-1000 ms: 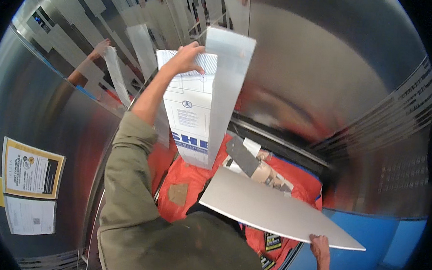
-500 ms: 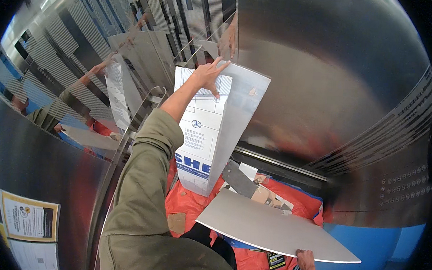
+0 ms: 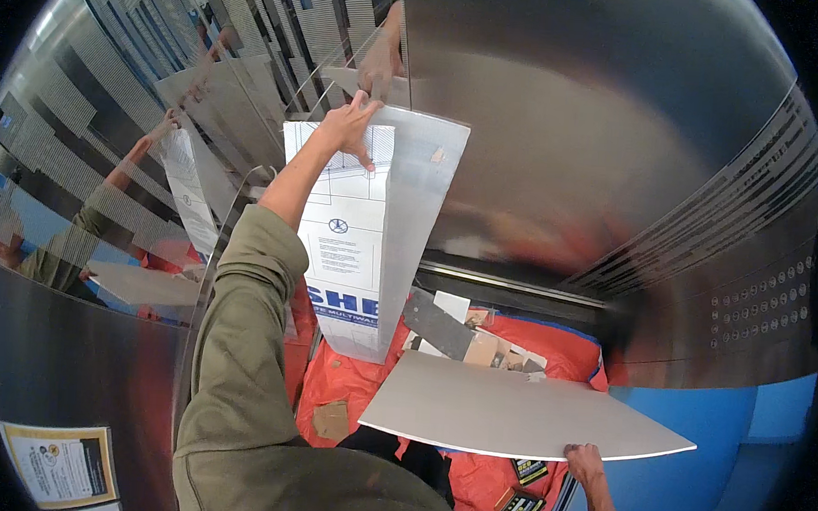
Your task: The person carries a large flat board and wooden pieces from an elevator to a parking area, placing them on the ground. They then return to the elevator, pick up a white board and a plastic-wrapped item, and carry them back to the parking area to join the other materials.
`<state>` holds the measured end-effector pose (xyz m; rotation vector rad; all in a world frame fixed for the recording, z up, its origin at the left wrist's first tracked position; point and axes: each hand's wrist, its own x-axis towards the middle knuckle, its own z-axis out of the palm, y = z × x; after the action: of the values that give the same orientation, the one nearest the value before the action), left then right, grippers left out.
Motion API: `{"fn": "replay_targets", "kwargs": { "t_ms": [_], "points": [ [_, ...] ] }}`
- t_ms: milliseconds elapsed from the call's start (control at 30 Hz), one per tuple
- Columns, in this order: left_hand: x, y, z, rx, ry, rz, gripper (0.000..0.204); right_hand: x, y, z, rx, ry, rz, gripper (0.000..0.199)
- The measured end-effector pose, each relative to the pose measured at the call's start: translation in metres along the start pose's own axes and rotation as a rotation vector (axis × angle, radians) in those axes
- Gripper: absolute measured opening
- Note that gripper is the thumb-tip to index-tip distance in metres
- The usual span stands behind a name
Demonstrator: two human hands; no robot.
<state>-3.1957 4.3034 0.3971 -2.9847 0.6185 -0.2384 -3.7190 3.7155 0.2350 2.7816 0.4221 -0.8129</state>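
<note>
A tall white cardboard box [image 3: 343,243] with blue print and line drawings stands upright on red sheeting, close to the mirrored wall. My left hand [image 3: 349,130] grips its top, thumb down the printed face and fingers over the upper edge. A pale plain panel [image 3: 427,182] forms or lies against its right side; I cannot tell which. Low on the right, my right hand [image 3: 586,463] is closed on the near edge of a broad grey board [image 3: 512,409], fingers on top. The board is tilted, and part of the red sheeting is hidden beneath it.
Metal walls [image 3: 562,152] surround me, with a handrail by the mirror. Scraps of board and card [image 3: 496,351] lie on the red sheeting [image 3: 338,381] beyond the grey board. Black-and-yellow packs [image 3: 519,505] lie near my right forearm. A blue surface [image 3: 688,409] is at right.
The view has shifted, so the box and my left hand appear further left. The grey board's near edge sits higher in view and its angle is a little flatter. Both hands keep their holds.
</note>
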Motion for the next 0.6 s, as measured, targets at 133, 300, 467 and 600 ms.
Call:
{"fn": "replay_targets", "kwargs": {
  "t_ms": [133, 300, 467, 600],
  "points": [
    [0.002, 0.002, 0.009, -0.054, 0.115, 0.081, 0.116, -0.004, -0.007, 0.012, -0.027, -0.012, -0.011, 0.015],
    [0.004, 0.006, 0.002, -0.082, 0.06, 0.076, 0.116, -0.011, -0.012, 0.012, -0.007, -0.003, 0.014, 0.015],
    [0.004, -0.001, 0.006, -0.074, 0.021, 0.057, 0.119, -0.008, -0.02, 0.012, -0.042, -0.02, 0.044, 0.015],
    [0.008, 0.003, 0.004, -0.071, -0.032, 0.013, 0.119, -0.009, -0.016, 0.02, -0.034, -0.064, 0.107, 0.015]
  ]
}}
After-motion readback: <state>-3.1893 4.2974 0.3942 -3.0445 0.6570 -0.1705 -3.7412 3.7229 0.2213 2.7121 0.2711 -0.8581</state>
